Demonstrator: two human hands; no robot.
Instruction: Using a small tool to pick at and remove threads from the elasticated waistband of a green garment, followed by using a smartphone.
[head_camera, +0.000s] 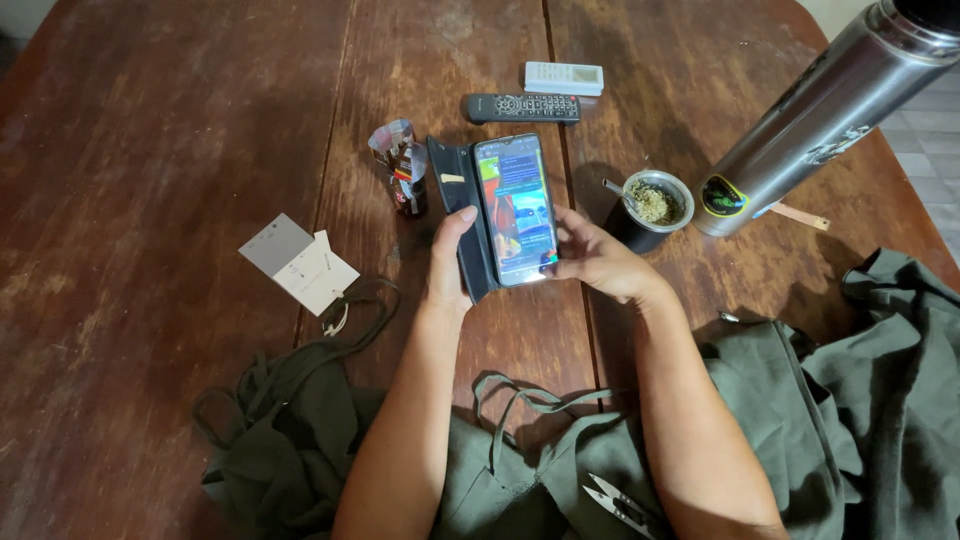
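While seemingly gripped, phone (515, 210) in hands.

Lit phone screen (517, 210) centre; crumpled packet (400, 165) left.

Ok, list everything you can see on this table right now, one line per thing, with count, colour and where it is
Smartphone in dark folding case: one, lit screen, table centre, held by both hands
Black remote control: one, beyond the phone
White remote control: one, just past the black one
Small colourful foil packet: one, left of the phone
White and grey paper cards: a small pile, left of centre
Dark cup of green herb with metal straw: one, right of the phone
Steel flask: one, silver, upper right
Olive green cloth with straps: near edge
Metal thread snips: one pair, on the cloth
Brown wooden table: one
Left hand: grips the case
Right hand: supports the phone
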